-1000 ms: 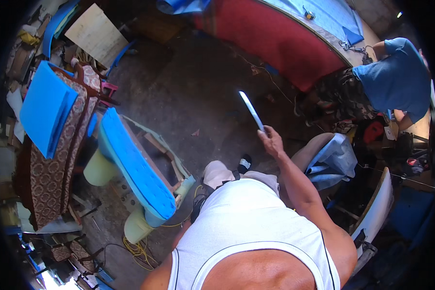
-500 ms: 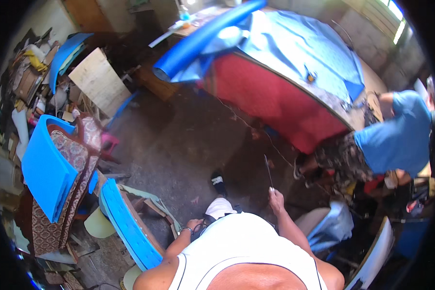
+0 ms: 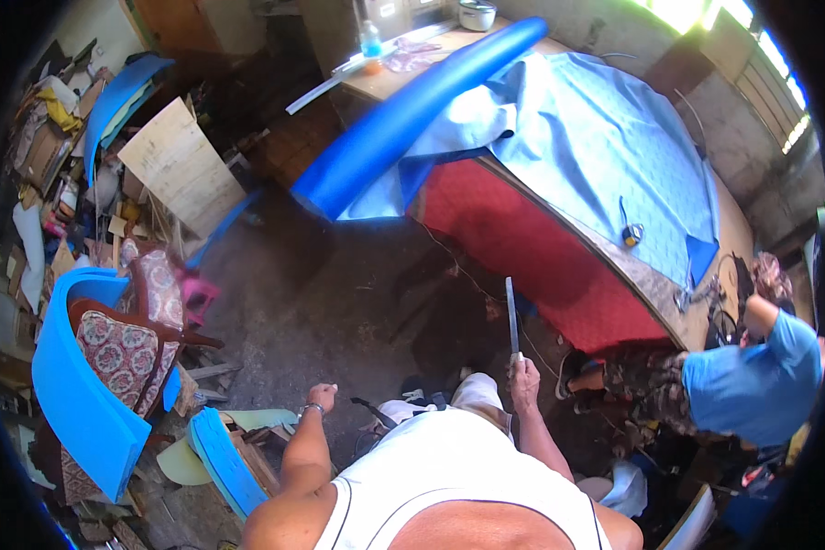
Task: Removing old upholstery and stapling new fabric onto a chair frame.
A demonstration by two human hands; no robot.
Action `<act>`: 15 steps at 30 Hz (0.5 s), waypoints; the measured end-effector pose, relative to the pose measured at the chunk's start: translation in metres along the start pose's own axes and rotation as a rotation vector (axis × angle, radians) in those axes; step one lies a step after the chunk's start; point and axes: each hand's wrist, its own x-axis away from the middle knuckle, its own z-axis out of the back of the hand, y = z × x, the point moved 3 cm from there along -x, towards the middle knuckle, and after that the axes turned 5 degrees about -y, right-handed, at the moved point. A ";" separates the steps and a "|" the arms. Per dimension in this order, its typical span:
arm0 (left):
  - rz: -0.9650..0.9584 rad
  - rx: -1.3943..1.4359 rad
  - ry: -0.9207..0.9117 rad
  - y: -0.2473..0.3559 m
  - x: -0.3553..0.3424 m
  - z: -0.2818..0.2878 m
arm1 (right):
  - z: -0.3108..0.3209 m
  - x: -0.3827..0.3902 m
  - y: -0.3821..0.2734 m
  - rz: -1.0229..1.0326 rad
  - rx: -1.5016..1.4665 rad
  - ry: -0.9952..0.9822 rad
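From the wearer's head, the wide fisheye view looks down and forward over the white shirt (image 3: pixel 449 481), which sits closest. Beyond it come the left hand (image 3: pixel 322 396), the right hand (image 3: pixel 524 385) and the floor (image 3: pixel 367 302); farther off, the table (image 3: pixel 733 220). Edges by the dark rim seem bent.

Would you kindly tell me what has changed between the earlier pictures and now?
The left hand, hidden at first and then held close in, has swung forward and outward to the left. The red-sided table now looks nearer. Nothing was visibly taken or let go: the right hand still grips the long blade. The tape measure remains on the blue sheet.
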 end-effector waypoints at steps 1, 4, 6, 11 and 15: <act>0.022 0.011 0.007 0.007 -0.007 0.004 | -0.003 -0.014 -0.015 -0.055 -0.061 0.000; 0.027 0.073 0.072 0.036 -0.029 0.014 | -0.014 -0.063 -0.071 -0.083 -0.135 -0.037; 0.084 0.118 0.091 0.056 -0.028 0.004 | -0.024 -0.116 -0.094 0.039 -0.161 -0.056; 0.269 0.194 -0.031 0.088 0.001 -0.043 | -0.083 -0.230 -0.246 0.336 -0.269 -0.331; 0.330 0.190 -0.068 0.101 0.009 -0.094 | -0.125 -0.307 -0.346 0.456 -0.308 -0.542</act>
